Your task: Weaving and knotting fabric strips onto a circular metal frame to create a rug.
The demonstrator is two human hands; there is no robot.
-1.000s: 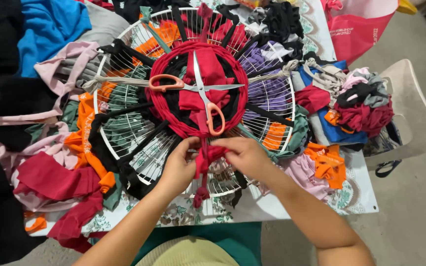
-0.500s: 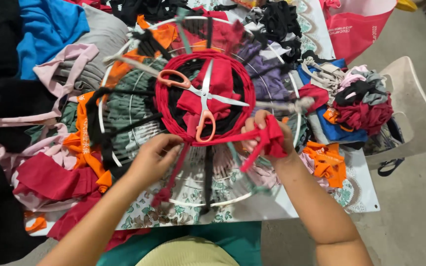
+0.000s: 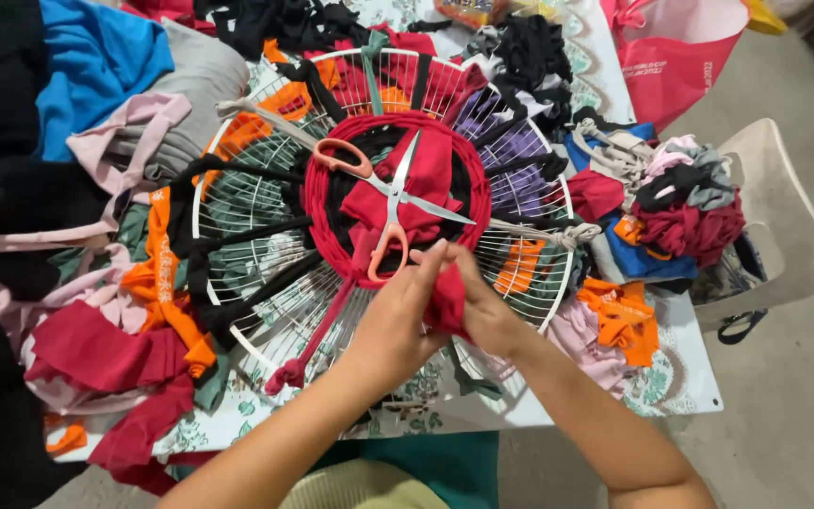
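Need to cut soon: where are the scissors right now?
In the head view, the scissors lie open on the red woven centre of the wire frame, just above both hands.

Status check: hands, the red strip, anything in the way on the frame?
Left hand and right hand together, pinching red fabric strip. Over round wire frame. Scissors lie open on the woven red centre, just above.

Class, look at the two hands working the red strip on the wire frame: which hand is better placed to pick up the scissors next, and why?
Probably the left hand: its fingertips lie just beside the orange handle of the scissors, while the right hand sits further off and pinches the red strip.
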